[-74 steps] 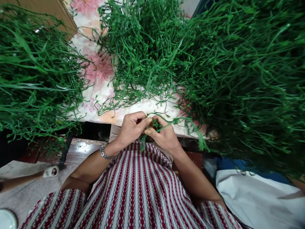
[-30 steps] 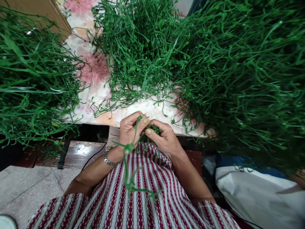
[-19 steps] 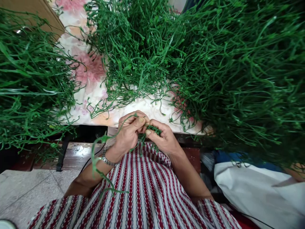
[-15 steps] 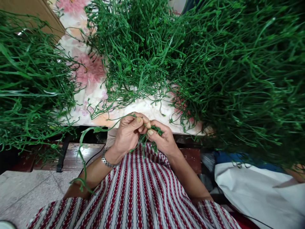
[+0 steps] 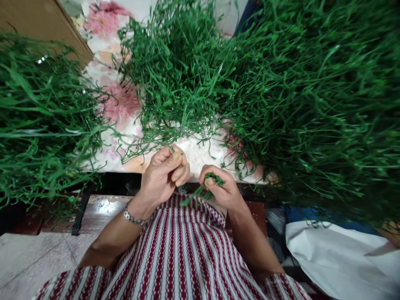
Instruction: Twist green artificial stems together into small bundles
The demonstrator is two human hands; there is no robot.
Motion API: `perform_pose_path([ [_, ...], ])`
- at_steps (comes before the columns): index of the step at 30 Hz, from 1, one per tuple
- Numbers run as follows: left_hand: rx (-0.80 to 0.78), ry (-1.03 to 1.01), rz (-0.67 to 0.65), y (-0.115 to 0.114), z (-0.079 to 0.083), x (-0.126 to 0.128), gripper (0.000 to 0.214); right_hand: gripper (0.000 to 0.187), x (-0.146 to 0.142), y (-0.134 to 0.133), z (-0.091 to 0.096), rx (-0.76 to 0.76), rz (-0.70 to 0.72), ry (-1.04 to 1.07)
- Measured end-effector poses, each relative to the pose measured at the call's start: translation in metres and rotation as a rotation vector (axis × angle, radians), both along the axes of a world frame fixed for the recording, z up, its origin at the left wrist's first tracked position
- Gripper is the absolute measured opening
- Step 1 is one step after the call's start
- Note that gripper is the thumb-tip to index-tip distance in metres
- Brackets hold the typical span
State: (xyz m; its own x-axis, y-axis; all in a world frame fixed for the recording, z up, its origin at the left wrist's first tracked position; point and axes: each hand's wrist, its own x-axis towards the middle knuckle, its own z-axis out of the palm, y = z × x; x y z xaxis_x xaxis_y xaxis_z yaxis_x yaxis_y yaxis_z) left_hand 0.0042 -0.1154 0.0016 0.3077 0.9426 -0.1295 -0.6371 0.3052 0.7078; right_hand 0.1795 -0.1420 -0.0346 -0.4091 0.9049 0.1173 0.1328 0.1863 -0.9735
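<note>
My left hand (image 5: 165, 171) is closed in a pinch near the table's front edge, a wristwatch band on its wrist. A bit of green stem (image 5: 171, 148) shows at its thumb and fingertip; most of what it grips is hidden. To the right, apart from it, my right hand (image 5: 220, 188) is curled around a small bunch of green stems (image 5: 215, 179). Some ends of that bunch hang blurred toward my lap. Just beyond both hands lies the middle heap of thin, curly green stems (image 5: 181, 87).
A flowered cloth (image 5: 200, 156) covers the table. More green stems form a large heap (image 5: 312, 104) on the right and another heap (image 5: 40, 121) on the left. A cardboard box (image 5: 40, 21) stands at the back left. White fabric (image 5: 340, 254) lies low on the right.
My hands, together before, have moved apart, the left going left and the right going right and down. The long stem trailing over my left forearm is gone from there.
</note>
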Motion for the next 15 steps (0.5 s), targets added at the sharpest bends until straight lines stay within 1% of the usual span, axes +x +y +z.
perform_pose_path([
  [2,-0.062,0.005,0.006,-0.004,-0.004,0.0,0.019,0.027,0.011,0.002,0.015,0.074,-0.026,-0.054],
  [3,-0.087,0.025,0.006,-0.005,-0.007,0.0,0.02,0.025,0.018,0.003,0.025,0.108,-0.033,-0.081],
  [4,-0.114,0.072,-0.025,-0.007,-0.009,0.001,0.021,0.022,0.024,0.004,0.038,0.142,-0.043,-0.113],
  [6,-0.148,0.155,-0.134,-0.008,-0.013,0.001,0.022,0.015,0.035,0.006,0.07,0.241,-0.087,-0.202],
  [8,-0.149,0.218,-0.243,-0.01,-0.015,0.001,0.026,0.012,0.046,0.01,0.108,0.416,-0.199,-0.339],
  [9,-0.146,0.244,-0.29,-0.012,-0.016,0.002,0.028,0.012,0.051,0.014,0.128,0.546,-0.32,-0.403],
  [10,-0.141,0.268,-0.326,-0.014,-0.016,0.002,0.031,0.013,0.057,0.02,0.148,0.703,-0.505,-0.454],
  [12,-0.124,0.305,-0.368,-0.019,-0.018,0.003,0.035,0.013,0.072,0.037,0.184,1.047,-1.029,-0.42],
  [13,-0.116,0.312,-0.376,-0.022,-0.019,0.004,0.036,0.019,0.082,0.049,0.199,1.182,-1.209,-0.455],
  [14,-0.114,0.312,-0.38,-0.024,-0.02,0.005,0.035,0.026,0.094,0.061,0.21,1.197,-1.281,-0.606],
  [15,-0.118,0.307,-0.38,-0.026,-0.021,0.006,0.035,0.03,0.107,0.075,0.218,1.199,-1.317,-0.78],
])
